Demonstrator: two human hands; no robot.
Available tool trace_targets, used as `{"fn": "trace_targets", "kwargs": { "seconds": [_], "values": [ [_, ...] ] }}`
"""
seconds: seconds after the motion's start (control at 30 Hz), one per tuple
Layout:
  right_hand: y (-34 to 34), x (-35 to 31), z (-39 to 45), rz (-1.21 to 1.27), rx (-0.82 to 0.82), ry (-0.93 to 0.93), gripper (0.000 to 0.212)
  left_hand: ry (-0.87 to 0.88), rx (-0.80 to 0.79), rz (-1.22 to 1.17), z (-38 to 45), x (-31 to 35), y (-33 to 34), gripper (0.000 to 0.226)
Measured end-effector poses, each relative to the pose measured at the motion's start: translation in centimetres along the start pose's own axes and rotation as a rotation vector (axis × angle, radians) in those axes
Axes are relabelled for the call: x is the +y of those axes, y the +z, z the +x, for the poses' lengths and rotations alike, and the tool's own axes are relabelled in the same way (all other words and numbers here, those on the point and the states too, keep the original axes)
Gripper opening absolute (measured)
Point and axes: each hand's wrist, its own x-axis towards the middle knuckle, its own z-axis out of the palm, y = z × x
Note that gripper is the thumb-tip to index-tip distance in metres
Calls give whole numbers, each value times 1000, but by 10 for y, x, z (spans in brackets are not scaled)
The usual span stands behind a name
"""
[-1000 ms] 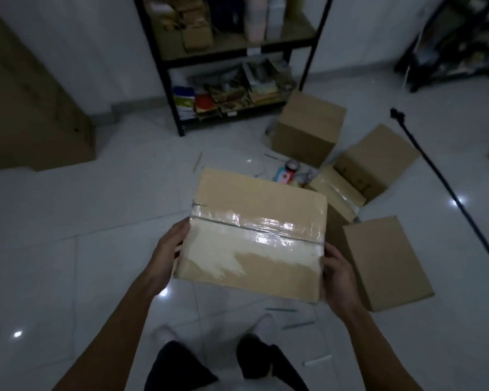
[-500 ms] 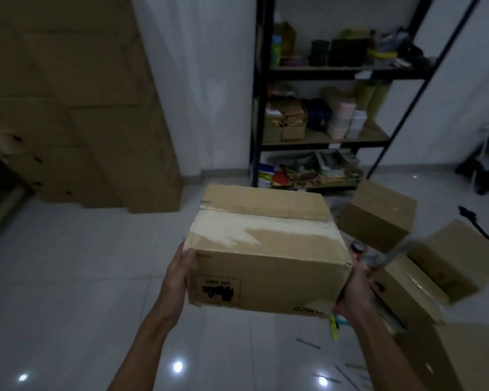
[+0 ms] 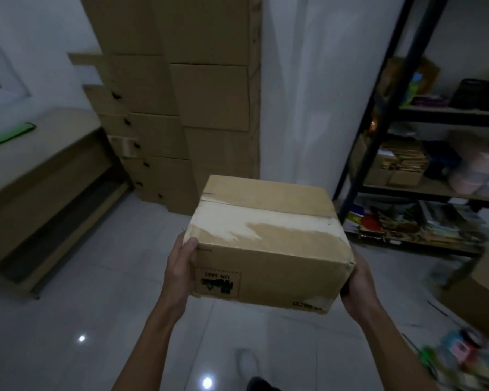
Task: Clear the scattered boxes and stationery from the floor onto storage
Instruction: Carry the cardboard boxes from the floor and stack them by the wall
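Cardboard box (image 3: 268, 244): rigid, taped, probably light; clasp opposite side walls. Left hand (image 3: 181, 263) thumb curled over top edge; right hand (image 3: 357, 283) grips right wall.

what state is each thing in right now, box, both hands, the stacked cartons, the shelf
cardboard box: closed, taped, held off the floor
left hand: grips the box's left side
right hand: grips the box's right side
stacked cartons: closed, piled against the wall
black shelf: loaded with goods
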Motion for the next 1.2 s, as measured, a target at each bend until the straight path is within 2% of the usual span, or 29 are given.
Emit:
{"fn": "trace_targets", "kwargs": {
  "seconds": [0.1,0.17,0.33,0.43,0.67,0.87,0.93,1.03,1.07,1.17,1.2],
  "values": [
    [46,-1,45,0,-57,-21,33,-2,53,20,48,4,-24,107],
    [76,-6,73,-6,-91,-19,33,3,76,35,81,11,-39,113],
    [148,-17,140,-50,-220,-70,33,47,117,78,163,31,-73,93],
    [195,-24,177,-82,-286,-79,36,53,140,74,209,40,-97,95],
    [311,-17,243,-118,-391,-130,37,62,219,-3,303,54,-180,86],
    [438,20,273,-117,-351,-167,37,134,161,13,383,86,-280,99],
    [485,25,270,-90,-340,-186,38,139,155,20,412,101,-321,92],
    [555,26,262,-47,-284,-218,65,154,137,0,456,122,-378,75],
    [577,27,262,-40,-262,-231,67,157,140,-11,472,128,-396,69],
    [633,34,272,7,-227,-244,35,144,121,-43,517,145,-444,67],
    [650,36,277,13,-224,-239,31,133,120,-54,530,150,-457,71]
  ]
}}
